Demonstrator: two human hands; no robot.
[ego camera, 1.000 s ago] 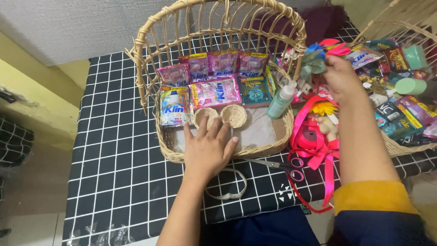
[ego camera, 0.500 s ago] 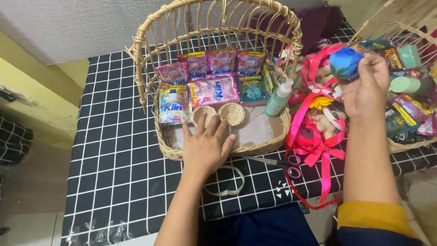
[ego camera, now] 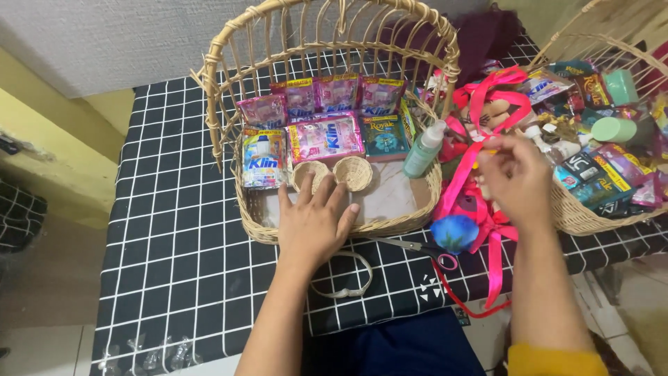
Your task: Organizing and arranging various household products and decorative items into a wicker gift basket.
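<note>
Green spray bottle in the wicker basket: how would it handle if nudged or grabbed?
The green spray bottle is tall, narrow and leans on the basket's rim, so it probably tips easily. It looks like smooth plastic, likely light and a bit slippery. Its round body may roll once down.

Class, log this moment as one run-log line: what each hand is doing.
left hand: flat on wicker basket rim | right hand: pinching pink ribbon | blue flower: beside scissors
</note>
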